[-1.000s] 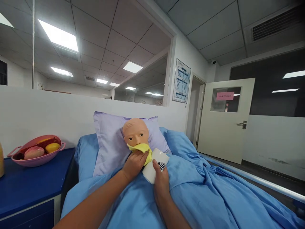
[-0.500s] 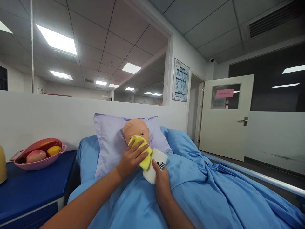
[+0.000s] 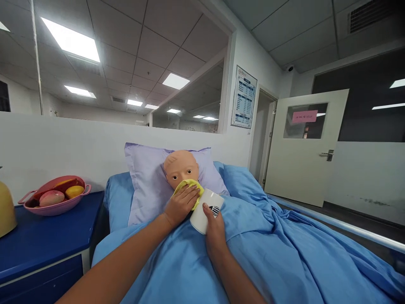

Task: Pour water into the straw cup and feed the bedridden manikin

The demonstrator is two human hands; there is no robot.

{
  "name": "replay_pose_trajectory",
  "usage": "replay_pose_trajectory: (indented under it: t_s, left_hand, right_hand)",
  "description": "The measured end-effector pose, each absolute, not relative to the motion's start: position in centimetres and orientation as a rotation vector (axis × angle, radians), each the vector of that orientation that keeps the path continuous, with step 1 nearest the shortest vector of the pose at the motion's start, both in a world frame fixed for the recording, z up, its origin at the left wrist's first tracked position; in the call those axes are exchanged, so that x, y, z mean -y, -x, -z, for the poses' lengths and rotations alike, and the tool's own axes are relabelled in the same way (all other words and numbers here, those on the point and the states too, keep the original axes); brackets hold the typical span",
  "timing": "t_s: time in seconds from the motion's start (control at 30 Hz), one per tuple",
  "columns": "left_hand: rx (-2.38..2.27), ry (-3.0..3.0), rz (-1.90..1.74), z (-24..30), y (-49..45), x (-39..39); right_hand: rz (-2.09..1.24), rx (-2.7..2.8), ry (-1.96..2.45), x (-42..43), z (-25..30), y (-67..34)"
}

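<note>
A bald mannequin [image 3: 181, 162] lies in the bed with its head on a lilac pillow [image 3: 144, 181]. My left hand [image 3: 182, 203] presses a yellow cloth [image 3: 189, 183] over the mannequin's mouth and chin, with the fingers lying across the cloth. In my right hand [image 3: 216, 232] is a white mug [image 3: 200, 218] with a black striped print, tilted close beside the cloth. My thumb rests on the mug's side; the other fingers are hidden behind it. A blue quilt [image 3: 253, 253] covers the mannequin's body below the hands.
On the left, a dark blue bedside cabinet [image 3: 57, 236] bears a pink basket [image 3: 58, 207] of fruit and a yellow rounded object [image 3: 6, 211]. A metal bed rail [image 3: 341, 226] runs along the right side. Beyond it stands an open door [image 3: 297, 169].
My left hand has moved the cloth down off the mannequin's nose onto its mouth and chin, uncovering both eyes. The mug stays in my right hand. The camera view has shifted slightly.
</note>
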State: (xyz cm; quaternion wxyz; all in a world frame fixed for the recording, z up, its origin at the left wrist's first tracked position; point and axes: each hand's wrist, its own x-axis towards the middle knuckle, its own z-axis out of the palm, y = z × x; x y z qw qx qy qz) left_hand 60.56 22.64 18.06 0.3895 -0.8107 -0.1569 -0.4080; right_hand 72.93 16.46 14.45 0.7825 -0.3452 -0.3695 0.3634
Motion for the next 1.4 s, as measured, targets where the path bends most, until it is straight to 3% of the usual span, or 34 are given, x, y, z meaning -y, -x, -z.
replay_pose_trajectory:
  t_s: [0.43, 0.67, 0.83, 1.23, 1.4]
  left_hand:
    - [0.441, 2.182, 1.086, -14.7, -55.9, -21.7]
    - [0.349, 2.178, 1.227, -18.8, -57.1, -20.7]
    - [0.356, 2.113, 1.079, -20.3, -59.7, -21.6]
    - [0.638, 2.298, 1.074, -14.9, -56.5, -22.3]
    - [0.982, 2.538, 1.382, -12.6, -52.4, -22.3]
  right_hand:
    - [-0.876, 0.809, 0.801, -15.5, -14.8, -72.9]
    - [-0.875, 0.827, 0.774, -16.4, -14.4, -73.0]
    - [-0.822, 0.836, 0.732, -16.5, -14.4, -72.8]
    - [-0.894, 0.830, 0.839, -15.4, -14.9, -73.0]
    - [-0.866, 0.865, 0.901, -15.4, -14.8, -73.1]
